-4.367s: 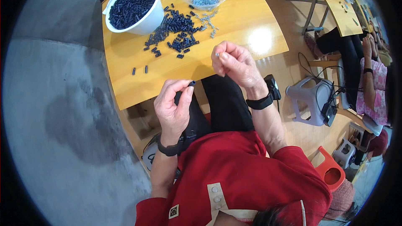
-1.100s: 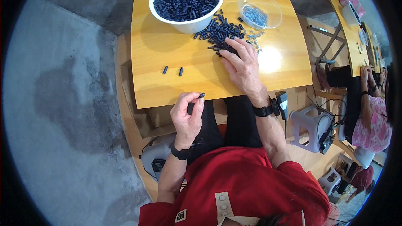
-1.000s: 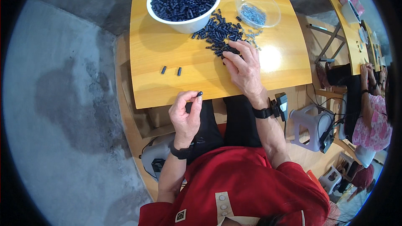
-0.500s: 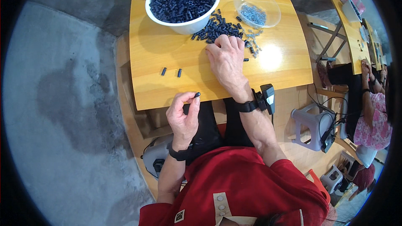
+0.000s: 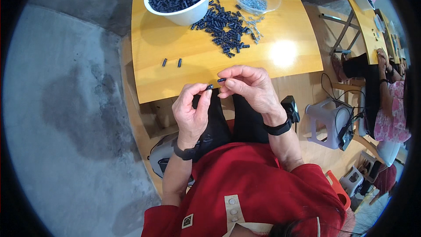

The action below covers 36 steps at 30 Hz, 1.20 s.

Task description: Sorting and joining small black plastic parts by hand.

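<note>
My left hand (image 5: 191, 110) pinches a small black cylindrical piece (image 5: 209, 87) between thumb and fingertips, above the near edge of the wooden table (image 5: 162, 81). Close on its right, my right hand (image 5: 249, 87) grips another small dark cylindrical piece (image 5: 222, 80). The two pieces point toward each other with a narrow gap between them. A loose pile of similar black pieces (image 5: 226, 28) lies farther out on the table. Two single black pieces, one (image 5: 164, 62) beside the other (image 5: 179, 62), lie apart at the left.
A white tub (image 5: 193, 14) heaped with black pieces stands at the far left. Right of it is a clear plastic bowl (image 5: 275, 1) of small silvery parts, some spilled (image 5: 254, 28). Another person (image 5: 390, 105) sits at a table on the right, near a plastic stool (image 5: 322, 120).
My right hand has drawn back from the pile to my left hand and now holds a dark piece. The left hand keeps its piece. The view has shifted slightly.
</note>
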Tool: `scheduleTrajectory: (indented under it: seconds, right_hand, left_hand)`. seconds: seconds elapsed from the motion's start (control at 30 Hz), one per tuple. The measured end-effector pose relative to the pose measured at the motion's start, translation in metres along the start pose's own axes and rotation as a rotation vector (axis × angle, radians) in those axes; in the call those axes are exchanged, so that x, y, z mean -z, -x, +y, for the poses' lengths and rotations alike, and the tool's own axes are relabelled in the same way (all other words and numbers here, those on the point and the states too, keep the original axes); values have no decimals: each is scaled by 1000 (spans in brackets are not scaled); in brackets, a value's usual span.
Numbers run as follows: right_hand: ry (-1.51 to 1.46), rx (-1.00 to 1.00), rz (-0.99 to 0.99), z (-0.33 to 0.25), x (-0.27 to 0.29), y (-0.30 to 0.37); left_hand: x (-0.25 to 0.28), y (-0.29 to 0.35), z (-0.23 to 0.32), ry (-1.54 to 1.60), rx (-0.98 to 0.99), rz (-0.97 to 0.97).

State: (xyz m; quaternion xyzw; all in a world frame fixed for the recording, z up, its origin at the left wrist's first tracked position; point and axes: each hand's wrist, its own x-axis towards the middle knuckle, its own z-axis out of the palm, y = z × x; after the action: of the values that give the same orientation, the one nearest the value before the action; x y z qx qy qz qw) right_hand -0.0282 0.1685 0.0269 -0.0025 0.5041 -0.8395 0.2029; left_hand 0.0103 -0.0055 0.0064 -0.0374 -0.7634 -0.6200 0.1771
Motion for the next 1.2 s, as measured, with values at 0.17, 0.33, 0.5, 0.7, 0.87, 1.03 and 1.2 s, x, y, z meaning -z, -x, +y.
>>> scheduleTrajectory:
  seconds: [0.17, 0.33, 0.5, 0.7, 0.87, 1.03, 1.2]
  right_hand:
    - [36, 139, -44, 4, 8, 16]
    - [73, 168, -49, -1, 13, 28]
    - [152, 270, -74, -4, 15, 34]
    - [226, 358, -110, -9, 19, 36]
    - [238, 392, -129, -11, 21, 36]
    - [303, 408, -133, -17, 22, 37]
    - [798, 771, -164, -27, 21, 33]
  left_hand:
    - [-8, 4, 17, -34, -36, -46]
    - [-12, 6, 32, -106, -90, -90]
    - [-15, 5, 41, -128, -126, -120]
    - [-14, 7, 44, -168, -162, -159]
    - [-11, 7, 47, -127, -108, -193]
    - [-13, 0, 56, -200, -190, -197]
    - [-7, -6, 63, -305, -198, -273]
